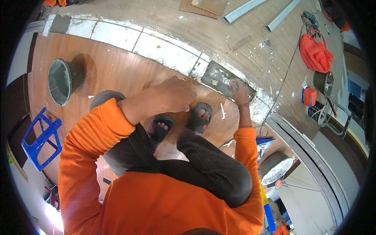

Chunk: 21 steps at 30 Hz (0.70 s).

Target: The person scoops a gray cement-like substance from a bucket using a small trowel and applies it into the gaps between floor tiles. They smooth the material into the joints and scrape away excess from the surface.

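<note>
My right hand (239, 93) is closed round the handle of what looks like a small trowel (226, 80), whose pale end rests over a patch of wet grey mortar (214, 75). The patch fills a gap in a strip of white tiles (166, 49). My left hand (174, 95) is held above the wooden floor, left of the mortar, with its fingers curled in. Whatever may be inside those fingers is hidden. Below it are my sandalled feet, the right sandal (199, 118) close to the tile strip.
On the left stand a grey bucket (59, 82) and a blue plastic stool (41, 139). Metal profiles (282, 15) lie beyond the strip; a red bag (316, 53) and an orange box (309, 96) are at right. A cable (289, 72) crosses the floor. A mortar-smeared tub (277, 168) sits behind my right arm.
</note>
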Motion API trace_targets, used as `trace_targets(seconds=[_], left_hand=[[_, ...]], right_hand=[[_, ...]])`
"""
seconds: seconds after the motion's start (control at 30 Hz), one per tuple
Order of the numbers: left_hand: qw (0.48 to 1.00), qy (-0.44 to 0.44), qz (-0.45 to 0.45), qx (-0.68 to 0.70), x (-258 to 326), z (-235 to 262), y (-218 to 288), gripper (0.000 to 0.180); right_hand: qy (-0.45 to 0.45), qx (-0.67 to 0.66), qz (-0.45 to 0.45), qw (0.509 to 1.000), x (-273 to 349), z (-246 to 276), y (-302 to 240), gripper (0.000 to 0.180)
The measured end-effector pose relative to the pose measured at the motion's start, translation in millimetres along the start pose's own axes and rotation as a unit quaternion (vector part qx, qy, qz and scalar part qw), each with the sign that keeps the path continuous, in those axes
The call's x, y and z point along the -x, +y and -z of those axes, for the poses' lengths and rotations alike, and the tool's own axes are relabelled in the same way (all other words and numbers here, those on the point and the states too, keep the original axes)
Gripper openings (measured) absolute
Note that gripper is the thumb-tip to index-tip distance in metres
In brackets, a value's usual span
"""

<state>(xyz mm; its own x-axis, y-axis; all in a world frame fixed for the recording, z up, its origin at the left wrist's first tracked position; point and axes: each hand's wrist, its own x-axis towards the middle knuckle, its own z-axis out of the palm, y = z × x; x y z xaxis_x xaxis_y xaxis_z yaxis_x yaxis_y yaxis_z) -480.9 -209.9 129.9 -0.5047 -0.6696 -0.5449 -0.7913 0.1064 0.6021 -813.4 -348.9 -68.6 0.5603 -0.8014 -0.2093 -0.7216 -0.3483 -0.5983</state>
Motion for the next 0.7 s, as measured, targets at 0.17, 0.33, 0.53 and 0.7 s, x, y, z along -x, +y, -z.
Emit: trace_targets(seconds=[0.17, 0.33, 0.53, 0.7], left_hand=[[1.0, -0.004, -0.009, -0.008, 1, 6, 4, 0.029], [0.999, 0.001, 0.022, -0.047, 3, -5, 5, 0.025], [0.999, 0.016, -0.046, -0.02, 1, -3, 7, 0.027], [0.998, 0.051, -0.021, 0.007, 12, -3, 4, 0.028]], right_hand=[[-0.003, 0.055, -0.062, 0.997, 21, 15, 37, 0.024], [0.0, -0.017, -0.049, 0.999, 12, 21, -1, 0.024], [0.022, 0.019, -0.099, 0.995, 31, 28, 64, 0.027], [0.041, -0.007, -0.154, 0.987, 78, 76, 101, 0.022]])
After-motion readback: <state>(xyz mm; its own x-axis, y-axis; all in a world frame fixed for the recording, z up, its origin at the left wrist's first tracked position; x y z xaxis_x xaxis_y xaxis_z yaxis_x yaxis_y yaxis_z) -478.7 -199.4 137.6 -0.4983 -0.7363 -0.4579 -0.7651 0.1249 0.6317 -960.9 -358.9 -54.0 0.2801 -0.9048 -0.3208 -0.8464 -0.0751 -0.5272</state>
